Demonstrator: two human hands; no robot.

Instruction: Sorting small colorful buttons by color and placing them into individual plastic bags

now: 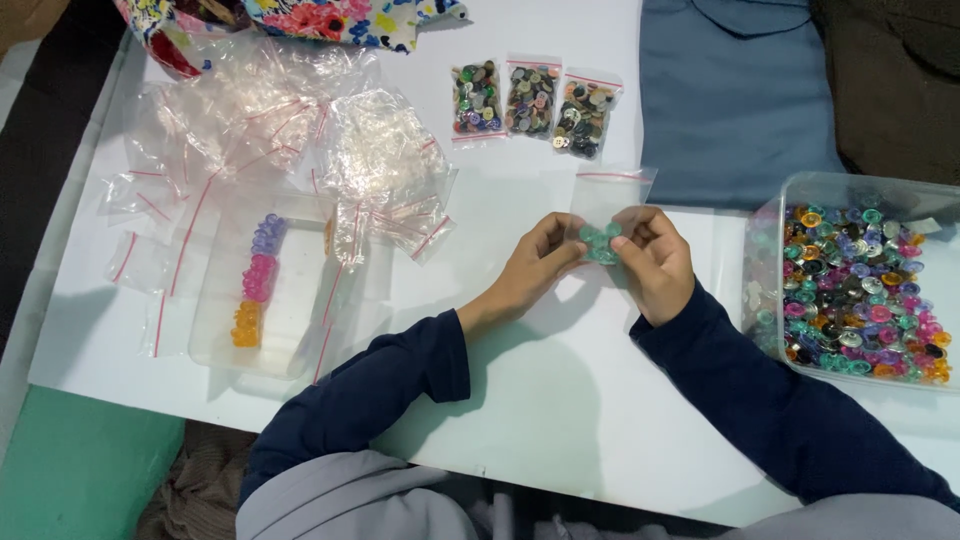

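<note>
Left hand (pixel 540 258) and right hand (pixel 650 255) pinch a small zip bag (pixel 610 195) upright over the white table (pixel 560 400), mouth up, so the green buttons (pixel 598 242) settle at its bottom.

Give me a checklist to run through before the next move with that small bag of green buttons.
1. Small zip bag held by both hands: ok.
2. Green buttons inside the bag, pinched between left hand and right hand: ok.
3. Bag mouth sealed: cannot tell.
4. Tub of mixed buttons close by the right hand: ok.
5. Three filled bags lined up, apart from the hands: ok.
6. Empty bag pile within view on the table: ok.
</note>
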